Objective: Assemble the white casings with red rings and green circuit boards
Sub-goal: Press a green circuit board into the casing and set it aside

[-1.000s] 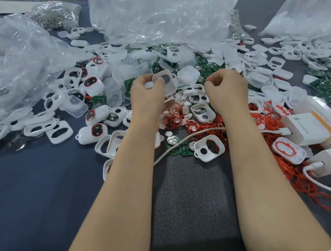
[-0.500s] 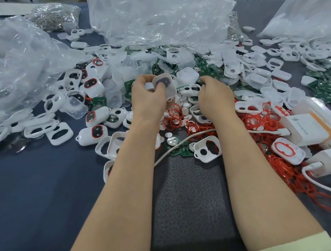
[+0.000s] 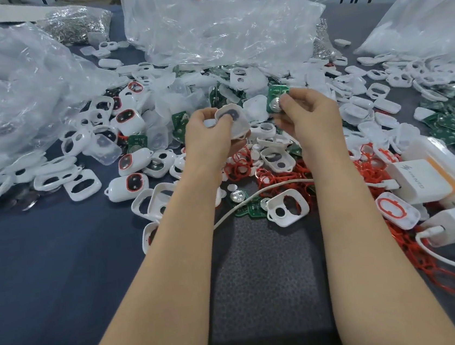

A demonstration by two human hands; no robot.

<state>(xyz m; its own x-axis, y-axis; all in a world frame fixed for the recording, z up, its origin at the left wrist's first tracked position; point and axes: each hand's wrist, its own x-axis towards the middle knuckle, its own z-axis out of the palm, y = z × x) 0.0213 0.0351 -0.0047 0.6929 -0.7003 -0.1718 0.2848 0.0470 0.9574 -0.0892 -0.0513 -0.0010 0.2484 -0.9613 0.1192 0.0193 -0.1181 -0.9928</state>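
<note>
White casing [image 3: 234, 120] sits gripped in the left hand [image 3: 210, 134], raised above the parts pile; the right hand [image 3: 309, 117] pinches a green circuit board [image 3: 276, 97] just beside it — apart, not touching; red rings [image 3: 241, 166] lie below.

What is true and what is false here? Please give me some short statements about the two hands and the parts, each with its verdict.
1. The left hand holds a white casing. True.
2. The right hand pinches a red ring. False: it pinches a green circuit board.
3. The circuit board sits inside the held casing. False: the two are apart, one in each hand.
4. Loose red rings lie on the table below the hands. True.
</note>
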